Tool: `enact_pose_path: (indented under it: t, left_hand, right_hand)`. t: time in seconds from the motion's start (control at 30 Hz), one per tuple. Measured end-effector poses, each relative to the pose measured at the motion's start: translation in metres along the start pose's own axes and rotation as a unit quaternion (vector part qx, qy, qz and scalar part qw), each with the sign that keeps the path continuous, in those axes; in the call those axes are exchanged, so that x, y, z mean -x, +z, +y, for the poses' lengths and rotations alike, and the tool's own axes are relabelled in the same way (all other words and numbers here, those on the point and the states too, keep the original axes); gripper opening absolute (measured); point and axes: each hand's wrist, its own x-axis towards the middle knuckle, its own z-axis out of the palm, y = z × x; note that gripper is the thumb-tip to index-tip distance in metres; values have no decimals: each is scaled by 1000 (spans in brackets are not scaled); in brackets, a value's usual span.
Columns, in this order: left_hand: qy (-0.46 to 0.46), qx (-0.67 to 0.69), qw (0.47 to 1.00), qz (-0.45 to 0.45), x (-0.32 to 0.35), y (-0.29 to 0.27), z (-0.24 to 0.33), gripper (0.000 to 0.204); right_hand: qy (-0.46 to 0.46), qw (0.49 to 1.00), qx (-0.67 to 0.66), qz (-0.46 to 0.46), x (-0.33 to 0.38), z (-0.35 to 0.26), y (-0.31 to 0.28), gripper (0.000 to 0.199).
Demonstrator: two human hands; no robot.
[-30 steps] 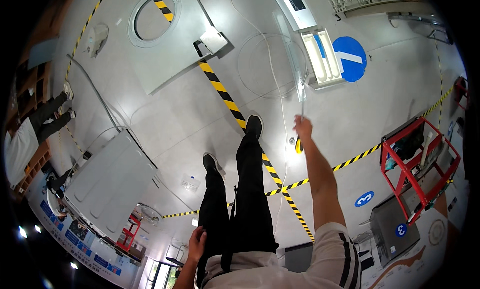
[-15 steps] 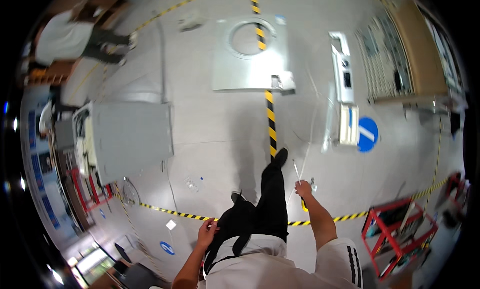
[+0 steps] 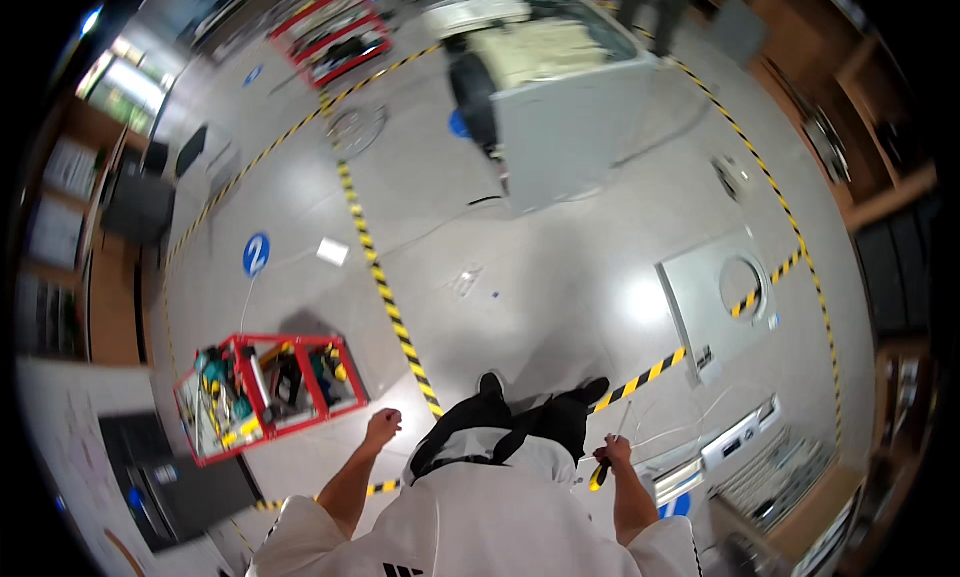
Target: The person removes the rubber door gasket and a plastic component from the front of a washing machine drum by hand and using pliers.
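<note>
My right hand [image 3: 614,451] is closed round a screwdriver [image 3: 598,476]; its yellow-and-black handle shows below the fist and its thin shaft points up and away. My left hand [image 3: 383,427] hangs at my left side with loosely bent fingers and nothing visible in it. The nearest thing to it is a red-framed tool cart [image 3: 350,372], loaded with tools, some with yellow or teal parts. Ahead stands a washing machine body [image 3: 560,137] with its inside exposed. At the right, a flat front panel [image 3: 700,297] with a round hole lies on the floor.
A white control panel strip [image 3: 740,432] and a cardboard-edged box [image 3: 815,507] lie at the lower right. Another red cart [image 3: 330,37] stands far left. Hose or wire coils [image 3: 357,130] and a white card [image 3: 333,252] are on the floor. Somebody [image 3: 655,12] stands behind the machine.
I have turned left: the machine is now ahead, the front panel has shifted to the right of view, and a tool cart shows by my left hand. The screwdriver stays in my right hand.
</note>
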Motion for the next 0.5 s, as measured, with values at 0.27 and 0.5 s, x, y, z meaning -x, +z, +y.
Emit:
enact_pose_path:
  t: [0.27,0.5]
  left_hand:
    - [-147,148,978,28,15,-19,-32,27]
    - [-183,231,954,52,12,-11,38,30]
  right_hand:
    - [9,977,172,-130,50,-152,49,31]
    - [23,945,291,-150,-38,-232,71,26]
